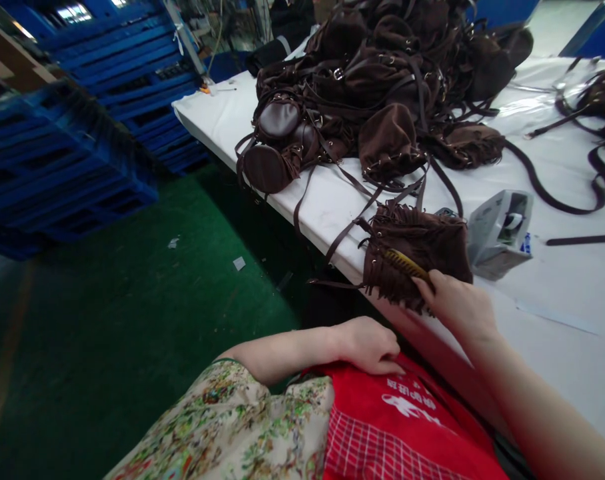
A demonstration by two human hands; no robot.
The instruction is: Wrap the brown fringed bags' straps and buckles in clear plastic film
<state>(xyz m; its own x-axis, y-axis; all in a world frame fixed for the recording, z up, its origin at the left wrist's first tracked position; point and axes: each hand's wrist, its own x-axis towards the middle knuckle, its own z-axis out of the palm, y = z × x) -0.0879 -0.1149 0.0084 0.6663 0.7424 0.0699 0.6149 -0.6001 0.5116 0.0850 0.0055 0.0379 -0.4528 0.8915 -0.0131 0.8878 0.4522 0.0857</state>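
My right hand (457,303) is closed around the end of a yellowish brush (406,263). The brush lies against the fringe of a dark brown suede bag (447,243), which rests on its side at the table's near edge. Its strap ends and part of the fringe hang over that edge. My left hand (367,343) is at my lap against the red apron (407,400), apart from the bag. Its fingers are curled in, and whatever is in them, if anything, is hidden.
A large heap of brown fringed bags (352,80) covers the far part of the white table (322,207). Right of the worked bag stands a grey-white carton (500,233). A loose strap (582,240) lies further right. Blue pallets (72,153) are stacked on the green floor (147,320).
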